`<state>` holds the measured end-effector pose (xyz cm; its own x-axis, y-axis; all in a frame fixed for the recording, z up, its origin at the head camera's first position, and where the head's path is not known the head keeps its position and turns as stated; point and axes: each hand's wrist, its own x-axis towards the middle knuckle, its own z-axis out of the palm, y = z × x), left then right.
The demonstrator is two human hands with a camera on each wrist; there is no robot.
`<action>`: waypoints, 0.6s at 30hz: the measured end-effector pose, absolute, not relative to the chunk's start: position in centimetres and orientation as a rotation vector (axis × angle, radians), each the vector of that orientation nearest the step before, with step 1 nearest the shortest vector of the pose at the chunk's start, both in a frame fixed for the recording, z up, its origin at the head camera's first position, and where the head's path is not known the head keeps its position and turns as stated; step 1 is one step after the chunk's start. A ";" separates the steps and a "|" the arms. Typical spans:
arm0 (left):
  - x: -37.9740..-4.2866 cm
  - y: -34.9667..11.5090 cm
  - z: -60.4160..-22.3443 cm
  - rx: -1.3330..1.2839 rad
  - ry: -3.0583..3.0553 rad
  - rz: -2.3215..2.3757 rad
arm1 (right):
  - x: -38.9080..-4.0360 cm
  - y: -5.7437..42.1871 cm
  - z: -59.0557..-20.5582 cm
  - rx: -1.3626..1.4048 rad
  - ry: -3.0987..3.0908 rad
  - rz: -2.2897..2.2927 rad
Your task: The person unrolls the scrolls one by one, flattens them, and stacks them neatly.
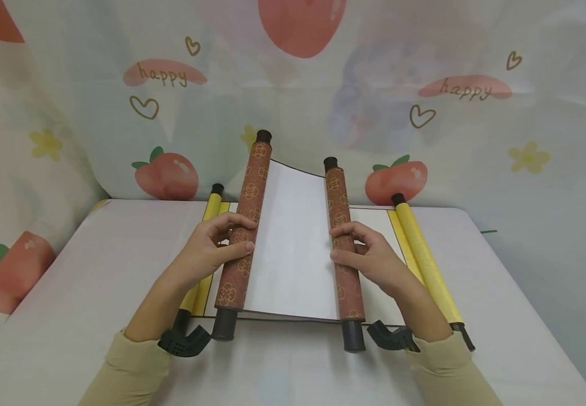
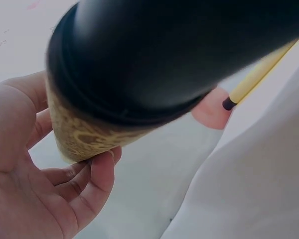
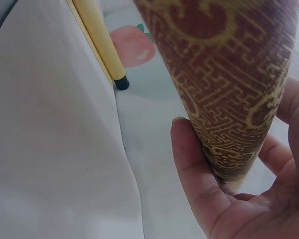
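A brown-red patterned hanging scroll is held tilted up, its white paper spread between two rollers. My left hand grips the left roller near its middle, thumb on the near face. On the right roller, my right hand has thumb and fingers curled around it. The left wrist view shows a large black end knob in front of the left palm; the right wrist view shows the patterned cloth between thumb and fingers. Beneath lies a second, yellow-edged scroll, partly covered.
The yellow scroll's right roller and left roller lie on the white table. Black curved wrist mounts sit by both cuffs. A fruit-printed backdrop stands behind the table.
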<state>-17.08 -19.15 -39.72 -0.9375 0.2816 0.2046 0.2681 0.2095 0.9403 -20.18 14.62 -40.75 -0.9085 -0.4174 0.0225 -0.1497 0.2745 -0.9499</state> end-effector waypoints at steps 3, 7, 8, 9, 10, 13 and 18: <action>-17.0 -19.2 -39.7 0.552 2.437 1.895 | -20.2 14.6 -40.7 -0.518 2.308 -1.685; -17.1 -19.3 -39.7 0.557 2.435 1.901 | -20.3 14.5 -40.7 -0.506 2.324 -1.681; -17.1 -19.3 -39.7 0.557 2.435 1.904 | -20.3 14.5 -40.7 -0.504 2.327 -1.684; -17.1 -19.4 -39.7 0.557 2.432 1.907 | -20.3 14.5 -40.7 -0.503 2.333 -1.684; -17.1 -19.4 -39.7 0.557 2.429 1.910 | -20.3 14.6 -40.7 -0.499 2.334 -1.687; -17.0 -19.3 -39.7 0.562 2.428 1.913 | -20.3 14.7 -40.6 -0.501 2.342 -1.689; -17.1 -19.2 -39.6 0.564 2.437 1.901 | -20.3 15.0 -40.5 -0.505 2.347 -1.684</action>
